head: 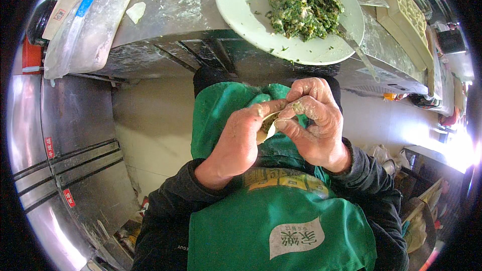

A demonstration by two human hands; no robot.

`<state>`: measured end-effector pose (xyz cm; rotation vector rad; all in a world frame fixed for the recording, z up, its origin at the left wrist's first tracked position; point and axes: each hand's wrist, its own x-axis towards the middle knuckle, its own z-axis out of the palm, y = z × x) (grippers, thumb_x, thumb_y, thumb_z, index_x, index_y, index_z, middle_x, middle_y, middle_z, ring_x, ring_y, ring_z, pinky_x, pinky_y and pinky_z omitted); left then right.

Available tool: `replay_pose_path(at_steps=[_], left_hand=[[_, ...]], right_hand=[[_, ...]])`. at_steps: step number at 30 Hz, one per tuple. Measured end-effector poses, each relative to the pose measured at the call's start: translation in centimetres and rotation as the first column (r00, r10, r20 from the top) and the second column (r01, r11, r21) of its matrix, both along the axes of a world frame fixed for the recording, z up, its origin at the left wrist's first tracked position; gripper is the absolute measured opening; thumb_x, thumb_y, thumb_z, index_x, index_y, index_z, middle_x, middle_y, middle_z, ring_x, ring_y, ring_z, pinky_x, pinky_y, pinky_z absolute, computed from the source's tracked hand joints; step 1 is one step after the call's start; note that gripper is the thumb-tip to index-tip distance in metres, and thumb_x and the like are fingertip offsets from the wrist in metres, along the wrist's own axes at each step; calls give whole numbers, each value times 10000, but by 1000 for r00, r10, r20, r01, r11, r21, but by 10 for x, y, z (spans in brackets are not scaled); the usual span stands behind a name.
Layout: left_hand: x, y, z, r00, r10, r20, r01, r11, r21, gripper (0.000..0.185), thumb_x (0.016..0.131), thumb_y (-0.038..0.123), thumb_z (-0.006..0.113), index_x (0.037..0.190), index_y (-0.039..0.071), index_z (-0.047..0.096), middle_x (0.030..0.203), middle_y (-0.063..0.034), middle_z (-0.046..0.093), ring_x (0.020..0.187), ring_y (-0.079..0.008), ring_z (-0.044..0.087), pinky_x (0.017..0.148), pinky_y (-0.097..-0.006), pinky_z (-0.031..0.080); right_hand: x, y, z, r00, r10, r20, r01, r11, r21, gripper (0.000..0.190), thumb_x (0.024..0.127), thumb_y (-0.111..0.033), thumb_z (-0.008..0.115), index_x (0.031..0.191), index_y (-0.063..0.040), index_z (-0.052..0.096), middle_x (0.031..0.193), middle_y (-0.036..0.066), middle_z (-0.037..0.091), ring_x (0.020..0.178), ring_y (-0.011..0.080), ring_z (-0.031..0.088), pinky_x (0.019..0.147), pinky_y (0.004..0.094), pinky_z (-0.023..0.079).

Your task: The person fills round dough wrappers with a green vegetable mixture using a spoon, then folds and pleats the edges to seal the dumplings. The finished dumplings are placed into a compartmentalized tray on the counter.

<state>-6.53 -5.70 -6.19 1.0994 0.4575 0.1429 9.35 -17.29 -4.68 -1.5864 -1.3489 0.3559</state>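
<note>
Over my lap, my left hand (239,135) cradles a dumpling (268,130) whose pale dough wrapper is folded around a dark green filling. The wrapper's rim is pinched by the thumb and fingers of my right hand (316,124), at the side facing it. Part of the filling shows between the wrapper's edges; the rest is hidden by my fingers. Both hands are dusted with flour. Beyond them a large white plate (244,11) bears a mound of chopped green filling (301,11). A flat metal spreader (357,52) leans in the filling, its handle over the plate's rim.
The plate stands at the edge of a floury steel counter (169,3). A piece of dough (136,12) lies to its left, near a plastic-covered board (84,41). At right stands a pale tray (406,26) of dumplings. A steel refrigerator (79,113) is at far left.
</note>
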Motion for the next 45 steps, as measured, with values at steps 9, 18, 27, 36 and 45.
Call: replay_pose_path(at_steps=[9, 18, 27, 36, 45], left_hand=[[6, -12, 7, 987, 129, 93, -99, 956, -275, 968, 1036, 734, 259, 1522, -81, 451, 1481, -161, 564, 1368, -250, 538, 1177, -364, 365], [-5, -11, 3, 959, 121, 257, -254, 767, 589, 409, 943, 67, 665, 1314, -99, 627, 1172, -255, 728, 1062, -270, 744, 921, -358, 568], [-7, -12, 1, 922, 243, 300, -361, 819, 446, 248, 1023, 110, 626, 1162, -69, 727, 1081, -182, 781, 960, -222, 755, 856, -337, 593], [-9, -6, -1, 944, 182, 274, -316, 731, 605, 237, 981, 55, 698, 1180, -68, 737, 1019, -176, 782, 895, -179, 749, 792, -320, 596], [0, -5, -2, 904, 138, 404, -342, 799, 495, 301, 981, -55, 654, 1281, -86, 663, 1204, -234, 741, 1045, -261, 743, 936, -358, 584]], right_hand=[[3, -1, -3, 996, 70, -47, -69, 997, 35, 231, 780, -87, 852, 986, -97, 749, 1145, 115, 675, 1054, 306, 652, 939, 430, 508], [3, -6, 6, 989, 30, -147, -31, 999, -6, 112, 879, -76, 814, 934, -56, 718, 982, 120, 698, 873, 270, 693, 776, 360, 560], [3, -6, 13, 962, 16, -271, -20, 1000, -11, 119, 896, -92, 814, 928, -36, 713, 956, 100, 698, 827, 213, 673, 755, 328, 544], [6, -6, 18, 897, 5, -441, -24, 999, -36, 151, 916, -141, 808, 926, -19, 720, 952, 92, 693, 838, 190, 662, 760, 314, 535], [22, -6, 29, 987, 157, -27, -154, 982, 109, 335, 861, -122, 832, 1149, -25, 694, 1036, 178, 696, 910, 345, 706, 794, 402, 577]])
